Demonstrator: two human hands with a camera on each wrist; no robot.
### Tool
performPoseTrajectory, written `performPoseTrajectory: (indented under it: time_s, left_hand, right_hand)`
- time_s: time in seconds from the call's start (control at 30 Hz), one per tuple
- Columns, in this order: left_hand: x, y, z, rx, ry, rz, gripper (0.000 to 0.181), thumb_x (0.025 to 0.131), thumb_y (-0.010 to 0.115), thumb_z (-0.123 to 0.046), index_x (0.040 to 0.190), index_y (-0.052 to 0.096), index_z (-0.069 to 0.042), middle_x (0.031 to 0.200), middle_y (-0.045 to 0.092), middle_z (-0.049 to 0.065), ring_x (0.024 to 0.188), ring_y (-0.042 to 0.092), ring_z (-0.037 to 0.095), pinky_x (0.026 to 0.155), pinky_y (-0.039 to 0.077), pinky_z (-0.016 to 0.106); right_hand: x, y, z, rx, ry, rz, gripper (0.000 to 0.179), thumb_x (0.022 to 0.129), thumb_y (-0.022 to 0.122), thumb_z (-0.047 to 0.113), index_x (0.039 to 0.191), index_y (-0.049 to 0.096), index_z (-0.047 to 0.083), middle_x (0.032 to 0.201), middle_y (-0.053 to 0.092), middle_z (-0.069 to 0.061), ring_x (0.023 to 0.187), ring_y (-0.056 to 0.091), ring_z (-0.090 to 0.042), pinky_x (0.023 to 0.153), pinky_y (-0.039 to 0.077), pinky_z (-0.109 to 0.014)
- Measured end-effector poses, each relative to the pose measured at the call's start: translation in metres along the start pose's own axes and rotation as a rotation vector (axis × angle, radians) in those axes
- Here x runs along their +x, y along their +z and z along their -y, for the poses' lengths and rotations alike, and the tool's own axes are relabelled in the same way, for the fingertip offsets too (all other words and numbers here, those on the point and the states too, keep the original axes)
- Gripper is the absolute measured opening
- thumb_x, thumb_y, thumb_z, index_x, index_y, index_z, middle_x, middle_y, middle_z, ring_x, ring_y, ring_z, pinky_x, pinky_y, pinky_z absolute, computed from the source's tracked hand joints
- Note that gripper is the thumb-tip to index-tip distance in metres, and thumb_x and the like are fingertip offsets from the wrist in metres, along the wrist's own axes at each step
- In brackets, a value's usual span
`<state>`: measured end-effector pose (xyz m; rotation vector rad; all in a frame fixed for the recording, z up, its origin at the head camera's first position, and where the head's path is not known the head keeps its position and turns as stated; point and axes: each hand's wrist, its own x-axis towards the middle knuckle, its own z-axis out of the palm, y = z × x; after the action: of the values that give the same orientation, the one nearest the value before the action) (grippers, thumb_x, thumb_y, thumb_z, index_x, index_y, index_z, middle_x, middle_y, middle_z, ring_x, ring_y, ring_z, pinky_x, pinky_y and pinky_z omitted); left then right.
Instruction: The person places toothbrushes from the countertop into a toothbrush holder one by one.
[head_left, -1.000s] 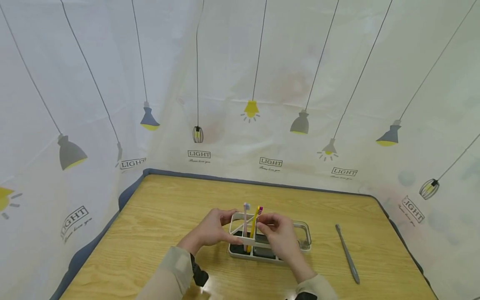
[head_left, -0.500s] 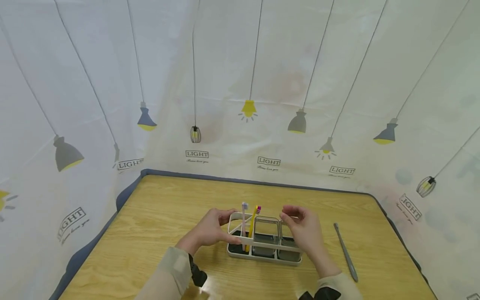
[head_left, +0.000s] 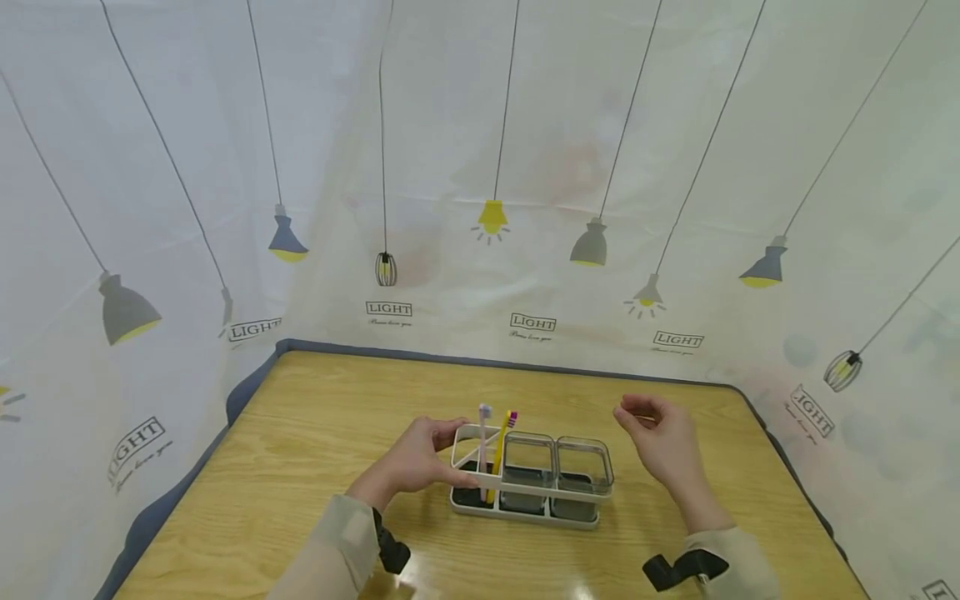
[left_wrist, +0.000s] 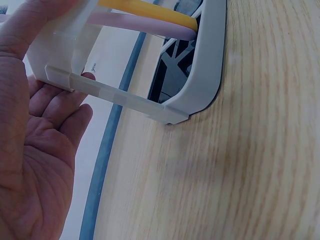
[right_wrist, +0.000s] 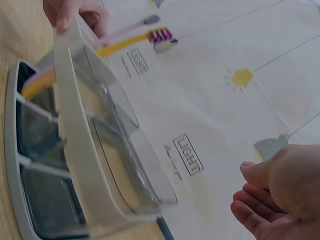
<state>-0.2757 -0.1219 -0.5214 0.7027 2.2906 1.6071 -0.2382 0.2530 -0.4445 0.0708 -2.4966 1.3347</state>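
A white toothbrush holder [head_left: 525,518] with a dark-lined base stands on the table. My left hand [head_left: 412,458] grips its upper left end, thumb in front and fingers behind. In its left section a pink toothbrush [head_left: 483,442] and a yellow toothbrush [head_left: 498,458] stand upright, bristles up; the yellow one's bristles are purple [right_wrist: 160,35]. Two clear cups [right_wrist: 120,155] sit side by side in the holder's other openings. Off the holder's right side, my right hand [head_left: 667,446] is raised with loosely bent fingers, holding nothing. The grey toothbrush seen earlier is hidden by this hand and forearm.
The wooden table [head_left: 360,392] has a blue edge [head_left: 420,359] along its back and sides. A white curtain [head_left: 442,150] printed with lamps hangs behind it. Black straps [head_left: 686,571] circle both wrists.
My right hand has left the yellow toothbrush and moved right, past the cups, over where the grey toothbrush lay. My left hand keeps its grip on the holder. The view has shifted slightly.
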Motion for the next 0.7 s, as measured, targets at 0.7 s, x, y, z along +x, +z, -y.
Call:
performPoseTrajectory:
  time_s: [0.7]
  left_hand:
    - [0.001, -0.001, 0.0, 0.007, -0.001, -0.004, 0.096, 0.076, 0.1, -0.028, 0.153, 0.052, 0.004, 0.148, 0.061, 0.013, 0.138, 0.056, 0.028, 0.113, 0.044, 0.052]
  right_hand:
    - [0.012, -0.041, -0.093, -0.415, 0.204, 0.19, 0.042, 0.099, 0.07, 0.013, 0.115, 0.063, -0.025, 0.107, 0.066, -0.038, 0.098, 0.066, -0.051, 0.08, 0.058, -0.058]
